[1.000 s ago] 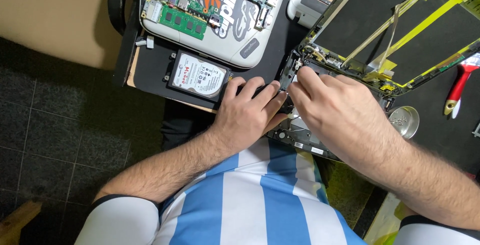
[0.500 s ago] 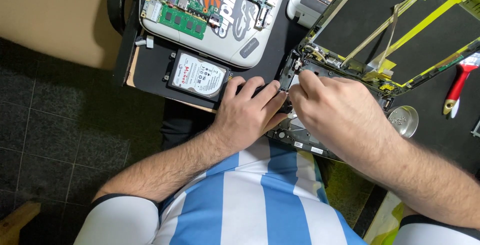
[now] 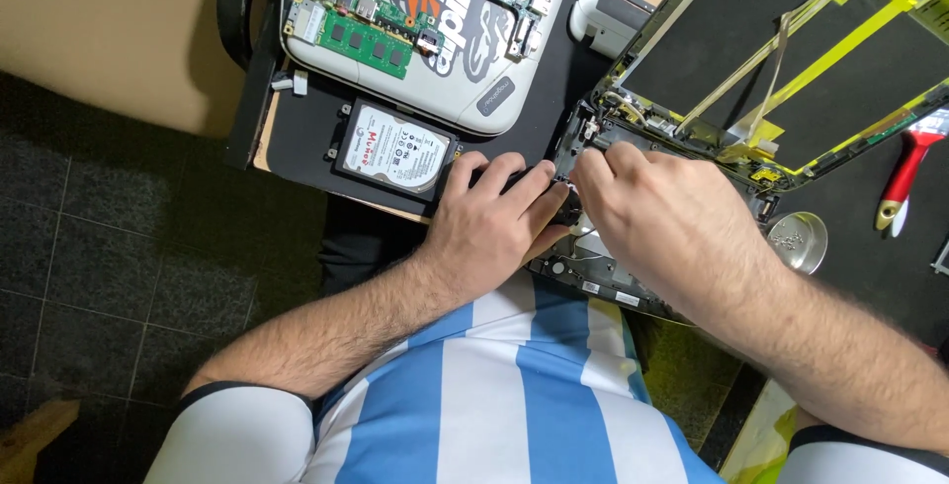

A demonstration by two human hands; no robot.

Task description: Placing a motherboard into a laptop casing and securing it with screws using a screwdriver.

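An opened laptop lies at the desk edge. Its dark base (image 3: 593, 271) is under my hands and its stripped screen lid (image 3: 781, 59), with yellow tape and a flat cable, leans to the right. My left hand (image 3: 494, 222) lies over the base's left corner with its fingers curled on it. A dark rounded part (image 3: 567, 210) shows between the hands. My right hand (image 3: 662, 217) pinches with its fingertips at the lid's left hinge (image 3: 596, 138). What sits between those fingertips is hidden.
A bare hard drive (image 3: 393, 148) lies on the black desk left of my left hand. Behind it stand a white laptop shell with a green circuit board (image 3: 371, 44). A small metal dish of screws (image 3: 797, 240) and a red-handled tool (image 3: 907, 173) are on the right.
My right fingertips have closed in lower on the hinge, and the dark piece that stuck up from them is now covered. The left hand has barely moved.
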